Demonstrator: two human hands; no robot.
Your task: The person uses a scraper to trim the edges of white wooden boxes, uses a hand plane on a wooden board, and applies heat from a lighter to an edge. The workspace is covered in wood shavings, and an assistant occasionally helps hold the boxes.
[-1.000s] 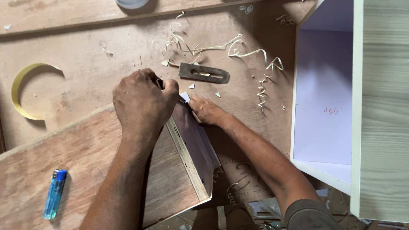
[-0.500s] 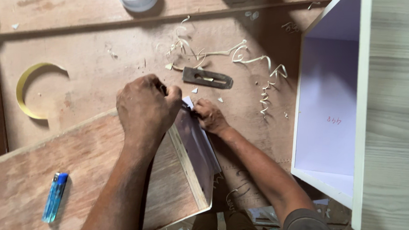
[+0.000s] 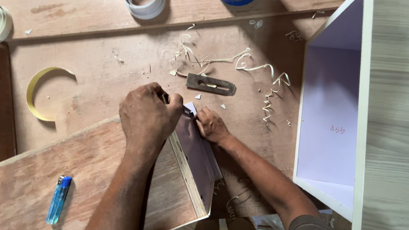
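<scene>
My left hand (image 3: 148,116) is clenched around a small dark tool (image 3: 165,98), of which only the tip shows above my knuckles; I take it for a trimming blade, though the view is too poor to be sure. The tip meets the top corner of the plywood panel (image 3: 84,178), where a strip of pale edge banding (image 3: 187,172) runs down the panel's end face. My right hand (image 3: 212,125) lies just right of that corner, fingers curled and pressing the grey laminate sheet (image 3: 198,152) flat against the panel's end; it grips nothing. The panel reads as stiff and fairly heavy, best steadied by its broad face or long edges. The banding and laminate look thin, light and flexible, liable to chip or tear at a free corner, so they should be held close to the cut, pressed flat rather than pinched. Beyond the panel's corner lies a flat metal plane iron (image 3: 211,84) among curled shavings (image 3: 244,66). On the panel's near-left face rests a blue lighter (image 3: 58,200). Right of the panel stands a white cabinet box (image 3: 391,115).
</scene>
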